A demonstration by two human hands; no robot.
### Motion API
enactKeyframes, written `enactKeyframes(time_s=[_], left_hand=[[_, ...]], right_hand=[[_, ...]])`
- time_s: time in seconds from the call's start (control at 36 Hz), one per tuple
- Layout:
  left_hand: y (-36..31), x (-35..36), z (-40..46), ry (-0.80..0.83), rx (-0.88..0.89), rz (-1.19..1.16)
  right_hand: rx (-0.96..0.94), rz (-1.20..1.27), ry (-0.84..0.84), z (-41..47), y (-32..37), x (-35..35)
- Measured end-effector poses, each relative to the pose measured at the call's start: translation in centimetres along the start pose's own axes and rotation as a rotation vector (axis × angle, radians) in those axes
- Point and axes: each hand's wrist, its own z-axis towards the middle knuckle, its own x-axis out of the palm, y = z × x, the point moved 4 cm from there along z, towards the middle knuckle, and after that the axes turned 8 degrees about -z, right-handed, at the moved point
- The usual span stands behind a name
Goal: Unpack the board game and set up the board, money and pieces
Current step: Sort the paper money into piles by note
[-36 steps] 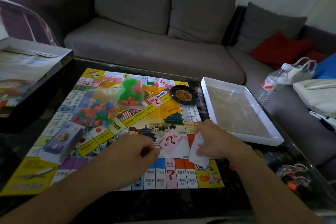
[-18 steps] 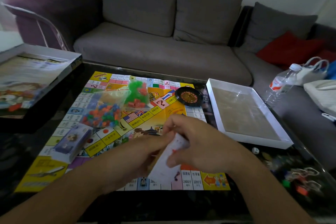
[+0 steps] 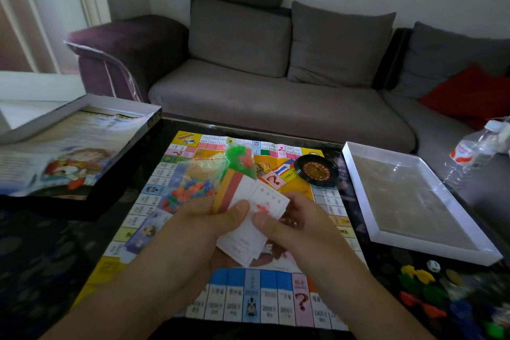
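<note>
The colourful game board (image 3: 278, 303) lies unfolded on the dark table. Above its middle, my left hand (image 3: 204, 226) and my right hand (image 3: 298, 221) both hold a stack of white cards (image 3: 248, 243), thumbs pressed on top; some cards at the back show orange and red stripes. On the board lie a bag of mixed coloured pieces (image 3: 190, 190), a bag of green and red pieces (image 3: 240, 160), a wrapped deck (image 3: 146, 232) and a black roulette wheel (image 3: 316, 168).
The box lid (image 3: 82, 146) with printed sheets sits at the left. The white box tray (image 3: 414, 201) lies at the right. Loose coloured tokens (image 3: 425, 292) and a die (image 3: 433, 265) lie at the front right. A water bottle (image 3: 474, 146) rests on the grey sofa (image 3: 276, 99).
My hands came together and lifted the stack of cards off the board; the left hand joined the right on it. The camera tilted upward.
</note>
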Motion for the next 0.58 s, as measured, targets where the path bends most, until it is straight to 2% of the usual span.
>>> enactKeyframes(time_s=[0.11,0.28,0.44,0.58], left_hand=[[-0.1,-0.3,0.0,-0.089,0.099,0.133],[-0.4,-1.1,0.5,-0.156,0.078,0.006],[-0.6,-1.7,0.6,-0.193,0.176,0.181],[-1.0,-1.7,0.5,-0.235,0.237,0.200]], right_hand=[[-0.027,0.123,0.000,-0.1,0.2,2.0],[0.024,0.209,-0.036,0.5,0.1,2.1],[0.049,0.334,-0.013,0.6,0.3,2.5],[0.038,0.387,-0.039,0.7,0.2,1.9]])
